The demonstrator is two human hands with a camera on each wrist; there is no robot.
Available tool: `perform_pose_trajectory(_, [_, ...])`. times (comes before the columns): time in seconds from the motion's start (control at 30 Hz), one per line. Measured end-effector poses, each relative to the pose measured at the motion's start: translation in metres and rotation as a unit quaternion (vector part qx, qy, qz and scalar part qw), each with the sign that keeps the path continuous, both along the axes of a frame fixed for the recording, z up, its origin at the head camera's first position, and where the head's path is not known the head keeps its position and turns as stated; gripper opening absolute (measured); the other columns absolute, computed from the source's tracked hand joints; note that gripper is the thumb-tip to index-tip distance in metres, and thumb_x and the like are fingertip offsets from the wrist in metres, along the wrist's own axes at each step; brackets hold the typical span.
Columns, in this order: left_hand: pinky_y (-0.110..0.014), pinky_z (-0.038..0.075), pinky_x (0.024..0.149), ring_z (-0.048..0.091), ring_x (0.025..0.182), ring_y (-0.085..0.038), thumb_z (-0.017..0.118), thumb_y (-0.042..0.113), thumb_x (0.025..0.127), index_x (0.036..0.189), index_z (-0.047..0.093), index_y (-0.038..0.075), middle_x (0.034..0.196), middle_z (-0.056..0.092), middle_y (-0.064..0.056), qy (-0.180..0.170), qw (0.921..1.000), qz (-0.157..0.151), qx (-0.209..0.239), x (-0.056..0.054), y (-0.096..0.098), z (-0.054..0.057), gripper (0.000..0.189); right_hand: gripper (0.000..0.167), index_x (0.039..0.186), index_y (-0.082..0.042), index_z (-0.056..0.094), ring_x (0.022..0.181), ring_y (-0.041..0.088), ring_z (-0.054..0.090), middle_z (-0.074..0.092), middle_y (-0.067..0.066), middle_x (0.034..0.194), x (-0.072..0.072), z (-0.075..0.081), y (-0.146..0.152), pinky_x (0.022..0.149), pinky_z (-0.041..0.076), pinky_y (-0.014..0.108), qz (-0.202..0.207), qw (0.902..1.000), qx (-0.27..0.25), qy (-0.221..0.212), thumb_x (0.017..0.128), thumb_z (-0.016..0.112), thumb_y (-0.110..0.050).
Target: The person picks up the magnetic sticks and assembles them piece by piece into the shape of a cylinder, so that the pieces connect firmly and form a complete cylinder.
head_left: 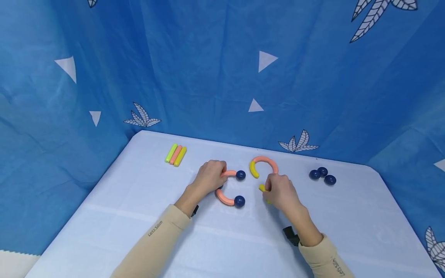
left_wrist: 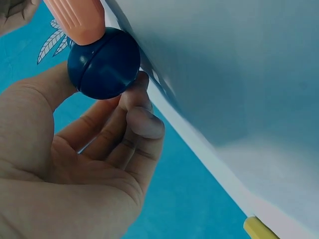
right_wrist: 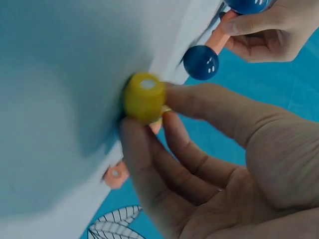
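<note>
My left hand (head_left: 209, 177) pinches a dark blue ball (left_wrist: 103, 63) between thumb and fingers. A ridged pink rod (left_wrist: 79, 21) meets that ball in the left wrist view. From under this hand two curved pink rods (head_left: 225, 198) reach right, each ending in a blue ball (head_left: 239, 201). Over the white table, my right hand (head_left: 282, 192) pinches a yellow piece (right_wrist: 144, 98) with thumb and fingers; its pale end disc faces the right wrist camera. Just beyond this hand lies a pink arc (head_left: 267, 159) meeting a curved yellow piece (head_left: 253, 169). The hand hides the arc's near end.
Three straight sticks, lime (head_left: 171, 153), pink (head_left: 175, 155) and yellow (head_left: 180, 156), lie side by side at the far left. Three loose blue balls (head_left: 322, 172) sit together at the right. A blue patterned cloth (head_left: 208, 77) hangs behind the white table (head_left: 222, 247).
</note>
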State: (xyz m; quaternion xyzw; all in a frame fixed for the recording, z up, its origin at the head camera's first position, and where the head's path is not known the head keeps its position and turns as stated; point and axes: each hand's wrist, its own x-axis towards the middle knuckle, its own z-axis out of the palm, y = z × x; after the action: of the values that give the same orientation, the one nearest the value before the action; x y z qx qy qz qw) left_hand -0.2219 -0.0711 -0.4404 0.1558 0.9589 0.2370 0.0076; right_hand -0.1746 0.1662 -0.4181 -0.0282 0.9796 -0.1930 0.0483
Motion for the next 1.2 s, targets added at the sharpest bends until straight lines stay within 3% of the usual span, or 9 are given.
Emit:
perform_pose_trajectory(0.17, [-0.028,0.045,0.064,0.056,0.068,-0.018,0.078,0.015,0.094,0.088,0.069,0.011,0.074,0.061,0.000,-0.005,0.9999,-0.014,0.004,0.002,0.002,-0.001,0.012,0.024,0.087,-0.005,0.064,0.071,0.020,0.056,0.061,0.006,0.075,0.001,-0.004,-0.005,0.060,0.050,0.028,0.004,0.9984,-0.055,0.008,0.082,0.088,-0.003])
perform_pose_trajectory(0.43, [-0.027,0.045,0.064,0.056,0.067,-0.017,0.080,0.016,0.093,0.086,0.067,0.012,0.073,0.062,0.001,-0.007,0.9991,-0.039,0.013,0.005,0.008,-0.004,0.016,0.025,0.097,-0.005,0.069,0.074,0.019,0.058,0.065,0.005,0.080,-0.001,-0.011,-0.012,0.064,0.052,0.029,-0.007,0.9949,-0.100,0.015,0.081,0.088,-0.005])
perform_pose_trajectory(0.73, [-0.027,0.046,0.065,0.057,0.068,-0.017,0.080,0.016,0.094,0.086,0.068,0.011,0.074,0.062,0.000,-0.005,0.9987,-0.049,0.016,0.007,0.011,-0.001,0.015,0.023,0.104,-0.003,0.073,0.073,0.017,0.060,0.068,0.005,0.084,-0.003,-0.015,-0.014,0.062,0.053,0.028,-0.002,0.9930,-0.118,0.009,0.084,0.085,-0.006])
perform_pose_trajectory(1.0, [-0.028,0.047,0.065,0.057,0.067,-0.016,0.079,0.019,0.095,0.087,0.069,0.011,0.073,0.062,0.002,0.003,0.9987,-0.049,0.014,0.007,0.011,-0.001,0.015,0.028,0.109,-0.002,0.072,0.062,0.015,0.064,0.066,0.006,0.081,-0.003,-0.014,-0.015,0.058,0.052,0.027,0.006,0.9881,-0.151,-0.032,0.087,0.086,-0.011])
perform_pose_trajectory(1.2, [-0.028,0.047,0.064,0.057,0.066,-0.015,0.079,0.020,0.095,0.087,0.069,0.012,0.073,0.062,0.003,0.013,0.9988,-0.047,0.007,0.005,0.010,-0.001,0.015,0.034,0.117,-0.001,0.069,0.064,0.016,0.061,0.064,0.007,0.083,-0.003,-0.014,-0.017,0.058,0.048,0.027,0.013,0.9884,-0.145,-0.044,0.090,0.084,-0.015])
